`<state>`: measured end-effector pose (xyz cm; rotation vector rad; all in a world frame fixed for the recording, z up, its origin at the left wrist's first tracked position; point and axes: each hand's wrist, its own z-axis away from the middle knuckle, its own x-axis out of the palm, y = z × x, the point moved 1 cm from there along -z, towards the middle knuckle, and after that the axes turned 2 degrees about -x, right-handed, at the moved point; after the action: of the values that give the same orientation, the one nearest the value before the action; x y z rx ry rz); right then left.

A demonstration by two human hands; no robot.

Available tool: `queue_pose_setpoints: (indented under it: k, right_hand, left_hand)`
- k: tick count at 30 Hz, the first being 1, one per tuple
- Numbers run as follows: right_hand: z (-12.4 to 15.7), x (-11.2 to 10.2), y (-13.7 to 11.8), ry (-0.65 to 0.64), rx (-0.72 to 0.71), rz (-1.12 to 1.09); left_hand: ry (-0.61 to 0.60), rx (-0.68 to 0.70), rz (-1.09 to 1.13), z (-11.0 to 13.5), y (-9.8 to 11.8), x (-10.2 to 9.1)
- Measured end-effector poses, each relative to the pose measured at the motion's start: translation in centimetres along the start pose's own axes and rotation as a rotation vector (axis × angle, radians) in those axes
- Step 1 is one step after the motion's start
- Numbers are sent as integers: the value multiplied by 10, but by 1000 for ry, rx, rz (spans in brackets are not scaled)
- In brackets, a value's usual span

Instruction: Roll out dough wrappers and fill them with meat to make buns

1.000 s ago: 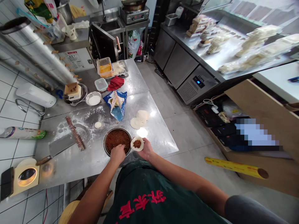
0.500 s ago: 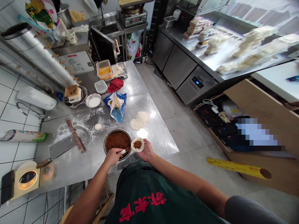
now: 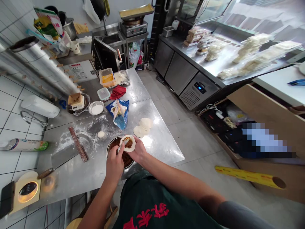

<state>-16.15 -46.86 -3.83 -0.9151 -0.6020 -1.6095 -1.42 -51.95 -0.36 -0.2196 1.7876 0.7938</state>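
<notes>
A round dough wrapper [image 3: 128,143] with brown filling on it rests in my right hand [image 3: 138,152], held over the metal bowl of brown minced filling [image 3: 124,156]. My left hand [image 3: 115,162] grips a small metal spoon [image 3: 120,146] whose tip lies on the filling in the wrapper. Two flat dough rounds [image 3: 142,126] lie on the steel table [image 3: 152,143] just beyond the bowl. A small dough ball [image 3: 101,134] sits in the flour to the left.
A rolling pin [image 3: 78,143], a cleaver [image 3: 59,158], a blue bag [image 3: 119,112], a flour dish [image 3: 96,108], a red cloth [image 3: 118,91] and tubs crowd the table. A steel counter with a display case stands right. A yellow tube [image 3: 247,177] lies on the floor.
My left hand lifted the spoon out of the bowl onto the wrapper. My right hand moved the wrapper left, from beside the bowl to above it.
</notes>
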Motion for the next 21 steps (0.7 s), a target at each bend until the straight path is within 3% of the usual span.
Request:
queue_pose_setpoints:
  k: [4, 7, 10, 15, 19, 21]
  right_hand:
    - [12, 18, -4, -84, -48, -14]
    - [19, 22, -7, -118, -117, 18]
    - [23, 26, -7, -142, -152, 53]
    - [29, 33, -9, -155, -200, 49]
    - [34, 38, -15, -169, -195, 21]
    - [35, 39, -17, -150, -183, 8]
  left_hand:
    - [10, 79, -82, 11, 8, -5]
    - [-45, 64, -34, 9, 13, -22]
    - [-20, 42, -7, 3, 19, -32]
    - [-68, 59, 1, 2, 31, -31]
    - [13, -28, 41, 2, 40, -35]
    - [-6, -16, 55, 0, 43, -36]
